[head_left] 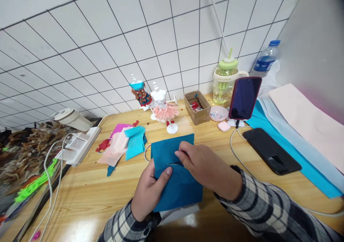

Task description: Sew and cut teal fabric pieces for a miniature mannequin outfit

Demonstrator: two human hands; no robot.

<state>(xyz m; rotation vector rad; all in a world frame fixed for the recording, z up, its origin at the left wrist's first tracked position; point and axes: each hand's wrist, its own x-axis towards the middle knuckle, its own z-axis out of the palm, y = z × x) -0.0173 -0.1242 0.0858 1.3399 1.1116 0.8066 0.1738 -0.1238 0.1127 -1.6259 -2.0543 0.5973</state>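
My left hand (153,188) grips the left side of a folded dark blue sheet (178,188), thumb on top and fingers behind it. My right hand (201,163) is closed over the sheet's right half. From under its curled fingers the thin, pointed blades of small scissors (173,164) run left across the sheet, close to my left thumb tip. The handles are hidden in my right hand. Beyond the sheet stands a small white dress form (159,96) with a ruffled pink skirt (166,112). Behind it is another form in a blue and brown dress (141,93).
Pink and light blue sheets (135,140) lie at left, near a power strip (82,145) with cables. A small cardboard box (197,107), a pink bead dish (218,113), a jug (225,79), a propped phone (244,98) and a flat phone (271,150) stand or lie at right.
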